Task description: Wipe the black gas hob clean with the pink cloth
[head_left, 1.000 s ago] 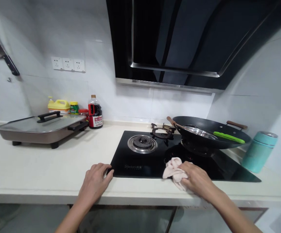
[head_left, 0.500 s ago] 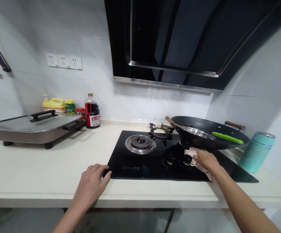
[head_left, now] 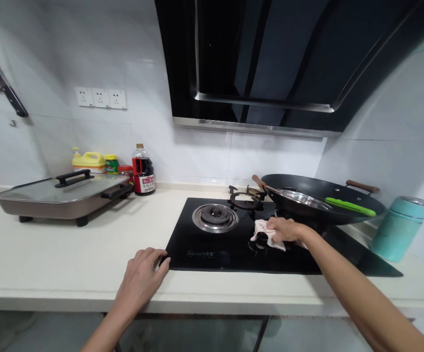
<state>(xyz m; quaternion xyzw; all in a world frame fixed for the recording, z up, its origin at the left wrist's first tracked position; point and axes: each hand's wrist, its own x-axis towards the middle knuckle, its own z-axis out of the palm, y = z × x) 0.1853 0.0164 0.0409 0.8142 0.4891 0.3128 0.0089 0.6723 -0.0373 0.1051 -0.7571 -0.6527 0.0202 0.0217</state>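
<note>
My right hand (head_left: 285, 230) presses a pale pink cloth (head_left: 268, 237) onto the black glass gas stove (head_left: 212, 247). The cloth lies around the left control knob (head_left: 262, 239); the other knob is hidden under the hand and cloth. My left hand (head_left: 144, 271) rests on the counter with thumb and fingers apart, its fingertips at the stove's front left corner. A round burner (head_left: 215, 218) without its grate is left of the cloth. Behind the right hand stands a black wok (head_left: 318, 215), holding a metal lid or dish and a green-handled utensil (head_left: 349, 206).
A loose pan support (head_left: 246, 199) sits at the stove's back edge. An electric pan with a glass lid (head_left: 61, 198) stands on the left, near a soy sauce bottle (head_left: 144, 171). At the right is a turquoise flask (head_left: 400, 230). The range hood (head_left: 256, 63) hangs overhead.
My right hand has slid the cloth leftwards across the stove, from the right knob to the left one. My left hand keeps its place at the corner. The view has shifted slightly.
</note>
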